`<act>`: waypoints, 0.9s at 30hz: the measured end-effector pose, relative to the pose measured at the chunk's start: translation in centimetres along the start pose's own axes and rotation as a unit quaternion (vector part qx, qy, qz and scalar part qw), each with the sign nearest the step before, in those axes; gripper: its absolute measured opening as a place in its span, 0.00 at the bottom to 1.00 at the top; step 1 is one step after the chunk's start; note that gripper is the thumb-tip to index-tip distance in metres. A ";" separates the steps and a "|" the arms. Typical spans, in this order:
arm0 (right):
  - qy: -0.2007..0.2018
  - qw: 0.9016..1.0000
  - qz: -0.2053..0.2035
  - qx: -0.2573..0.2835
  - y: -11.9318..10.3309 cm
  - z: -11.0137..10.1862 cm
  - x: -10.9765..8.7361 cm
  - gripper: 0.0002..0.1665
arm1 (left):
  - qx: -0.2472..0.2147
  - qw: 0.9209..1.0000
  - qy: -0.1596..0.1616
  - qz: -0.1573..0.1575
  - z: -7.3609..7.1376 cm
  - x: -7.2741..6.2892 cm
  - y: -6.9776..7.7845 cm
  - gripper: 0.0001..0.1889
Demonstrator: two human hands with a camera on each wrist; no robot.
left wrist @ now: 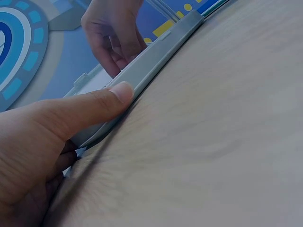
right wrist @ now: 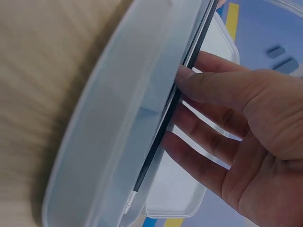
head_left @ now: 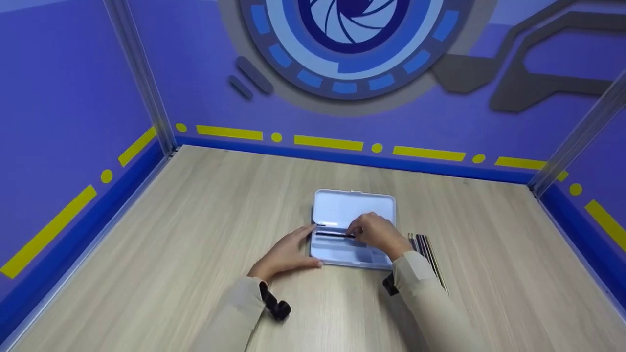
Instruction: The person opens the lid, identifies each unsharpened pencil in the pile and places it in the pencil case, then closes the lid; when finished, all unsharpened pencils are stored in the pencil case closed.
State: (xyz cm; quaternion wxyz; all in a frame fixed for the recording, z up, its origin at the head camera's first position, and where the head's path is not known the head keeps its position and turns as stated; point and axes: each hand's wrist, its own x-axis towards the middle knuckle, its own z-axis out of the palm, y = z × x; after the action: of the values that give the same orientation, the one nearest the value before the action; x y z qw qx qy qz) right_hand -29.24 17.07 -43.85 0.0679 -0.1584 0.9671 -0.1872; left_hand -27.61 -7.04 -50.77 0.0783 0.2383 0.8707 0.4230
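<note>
A pale blue-white pencil case (head_left: 335, 254) lies on the table with its lid (head_left: 337, 205) tipped back. My left hand (head_left: 287, 252) grips the left end, thumb (left wrist: 106, 101) on the front wall and fingers at the side. With thumb and fingertips, my right hand (head_left: 379, 232) pinches a slim dark pencil (right wrist: 156, 151) along the back part of the tray, near the hinge. Part of the pencil is hidden by the fingers in the head view; a silvery end shows in the right wrist view.
Several dark, slim pencils (head_left: 430, 254) lie side by side on the table to the right of the case, partly behind the right sleeve (head_left: 430, 293). Blue-purple panels (head_left: 205, 98) border the wooden table (head_left: 225, 195) at the back and sides.
</note>
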 end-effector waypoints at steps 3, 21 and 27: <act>0.008 1.000 0.000 -0.009 0.1 0.3 -0.1 0.17 | 0.000 1.000 0.000 0.002 0.1 0.0 0.0 0.53; -0.006 1.000 0.020 -0.005 0.2 0.1 -0.3 0.16 | 0.000 1.000 -0.007 0.006 0.0 -0.3 0.2 0.51; 0.001 1.000 0.011 -0.003 0.3 -0.5 -0.7 0.15 | 0.006 1.000 -0.006 0.003 0.0 -0.2 0.0 0.51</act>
State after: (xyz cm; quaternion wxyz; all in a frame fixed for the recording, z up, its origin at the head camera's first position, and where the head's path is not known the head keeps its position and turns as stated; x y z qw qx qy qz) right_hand -28.80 17.74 -43.45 0.0683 -0.1475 0.9695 -0.1833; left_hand -27.43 -7.11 -50.73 0.0808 0.2436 0.8720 0.4167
